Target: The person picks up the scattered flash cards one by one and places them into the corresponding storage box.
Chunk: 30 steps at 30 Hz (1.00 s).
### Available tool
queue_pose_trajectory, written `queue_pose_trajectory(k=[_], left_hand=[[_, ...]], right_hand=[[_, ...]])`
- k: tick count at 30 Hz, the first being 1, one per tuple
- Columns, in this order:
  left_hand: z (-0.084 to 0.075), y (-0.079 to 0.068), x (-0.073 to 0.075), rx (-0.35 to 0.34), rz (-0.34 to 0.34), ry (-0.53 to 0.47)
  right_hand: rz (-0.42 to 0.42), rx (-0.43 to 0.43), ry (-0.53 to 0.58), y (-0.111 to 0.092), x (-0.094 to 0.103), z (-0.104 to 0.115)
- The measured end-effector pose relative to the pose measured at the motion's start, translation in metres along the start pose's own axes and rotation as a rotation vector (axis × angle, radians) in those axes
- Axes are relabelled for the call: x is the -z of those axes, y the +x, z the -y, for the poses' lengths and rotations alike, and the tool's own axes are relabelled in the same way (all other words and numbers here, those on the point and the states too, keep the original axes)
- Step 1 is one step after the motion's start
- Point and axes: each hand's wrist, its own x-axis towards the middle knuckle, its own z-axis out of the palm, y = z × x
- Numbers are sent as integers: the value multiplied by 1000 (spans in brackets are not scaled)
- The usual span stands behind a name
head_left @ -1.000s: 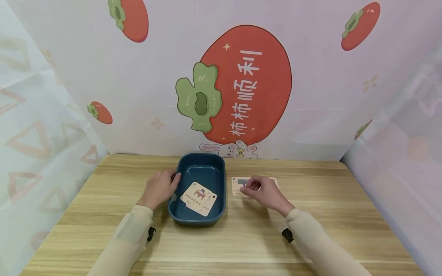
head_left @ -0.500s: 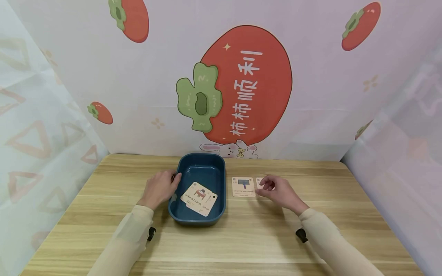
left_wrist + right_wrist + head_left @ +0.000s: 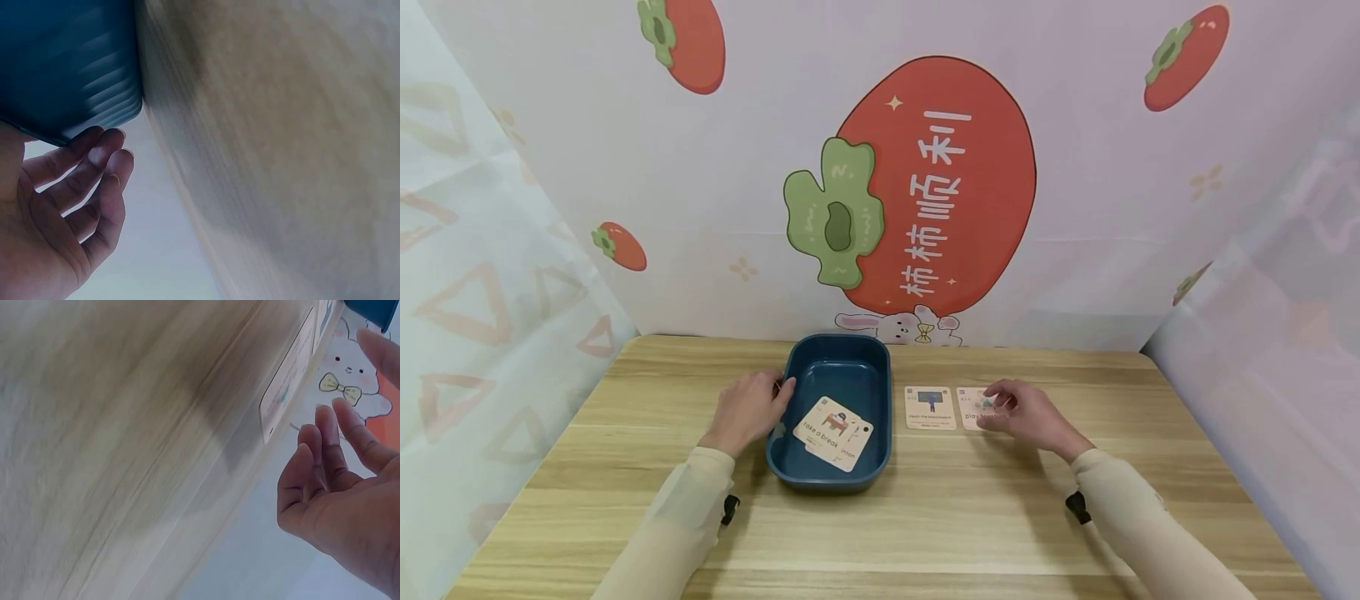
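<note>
A deep blue plastic bin (image 3: 827,481) stands on the table, with picture cards (image 3: 829,427) overlapping inside it; the top one reads "take a break". My left hand (image 3: 748,410) grips the bin's left side, thumb over the rim and bent fingers (image 3: 94,156) against the outer wall. To the right of the bin lie two cards side by side: a blackboard card (image 3: 930,419) and a "play..." card (image 3: 973,408). Over the "play..." card is my right hand (image 3: 1030,417), thumb and fingers apart with nothing between them, partly hiding its right side.
The wooden table (image 3: 865,542) carries the bin and the cards. Behind it hangs a pale cloth backdrop (image 3: 1075,250) with persimmon prints, and similar cloth closes off both sides. A dark strap piece (image 3: 1078,507) hangs below the right sleeve.
My right hand has moved right, off the blackboard card and partly off the "play..." card, uncovering both pictures. My left hand and the bin have stayed put.
</note>
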Motion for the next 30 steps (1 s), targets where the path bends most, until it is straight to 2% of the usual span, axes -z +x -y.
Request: queue_pose_trajectory(k=[6, 17, 23, 30], left_hand=[[1, 0, 0, 0, 1, 3], [-1, -1, 1, -2, 5, -5], [-1, -1, 0, 4, 8, -5], [-1, 0, -1, 4, 1, -15]], right_hand=[[8, 24, -68, 2, 4, -6], [42, -7, -176, 6, 8, -24], [80, -52, -170, 8, 10, -31], [88, -45, -171, 9, 11, -33]])
